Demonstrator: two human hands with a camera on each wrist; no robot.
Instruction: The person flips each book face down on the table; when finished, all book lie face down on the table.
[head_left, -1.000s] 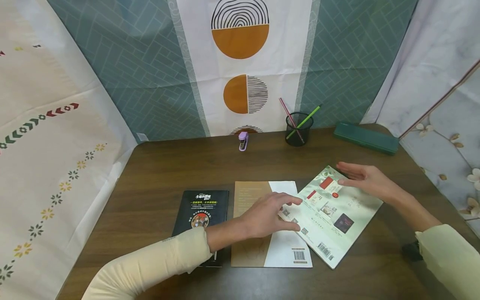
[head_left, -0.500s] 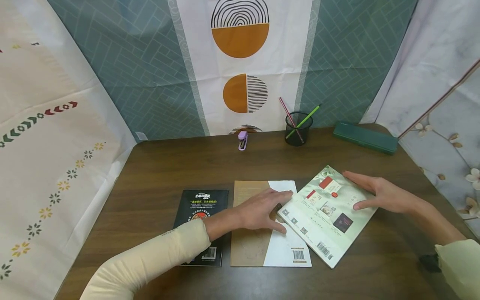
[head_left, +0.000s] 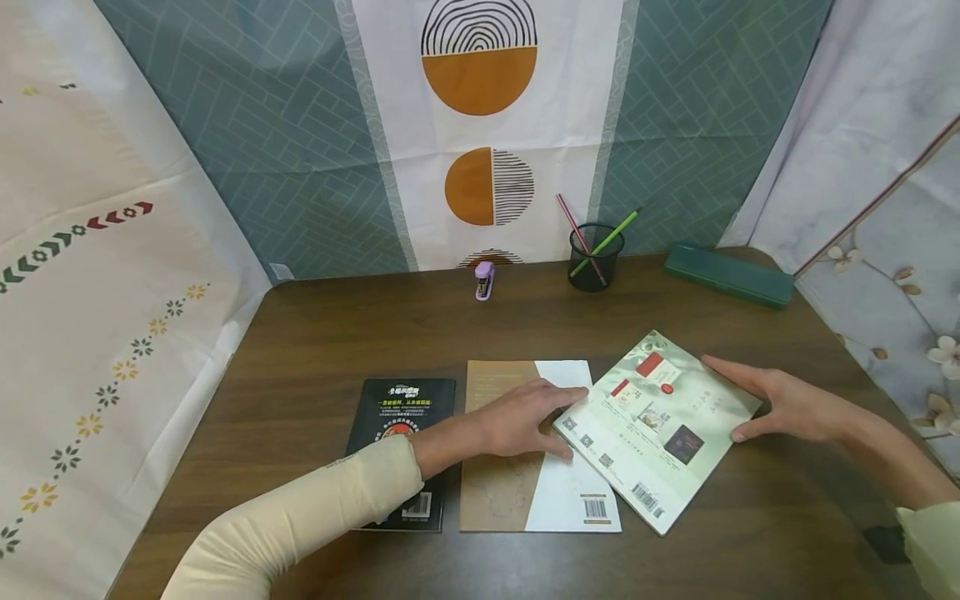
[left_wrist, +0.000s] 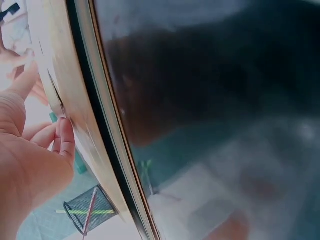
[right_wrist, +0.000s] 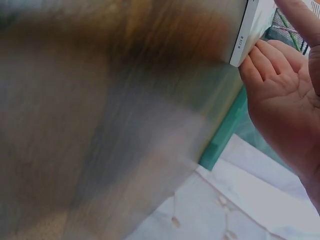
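A pale green paperback book (head_left: 637, 433) lies slanted on the desk, its left corner overlapping a brown-and-white book (head_left: 562, 500). My left hand (head_left: 517, 421) reaches over that second book, fingertips and thumb right at the pale book's left corner, fingers loosely bent. On the opposite side my right hand (head_left: 798, 408) rests its fingertips and spread thumb along the right edge. In the right wrist view, fairly straight fingers (right_wrist: 265, 65) meet the spine of the book (right_wrist: 244, 37). Left of these, a black book (head_left: 408, 400) lies partly hidden under my left forearm.
Along the back of the wooden desk (head_left: 337, 333) stand a small purple stapler (head_left: 484, 282) and a black mesh pen cup (head_left: 595, 271) with a red and a green pencil. A dark green case (head_left: 727, 275) lies at the back right. Patterned cloths hang around the desk.
My right hand has slid from over the pale green book out to its right edge. My left hand has drawn back slightly to the book's left corner. The book has hardly moved.
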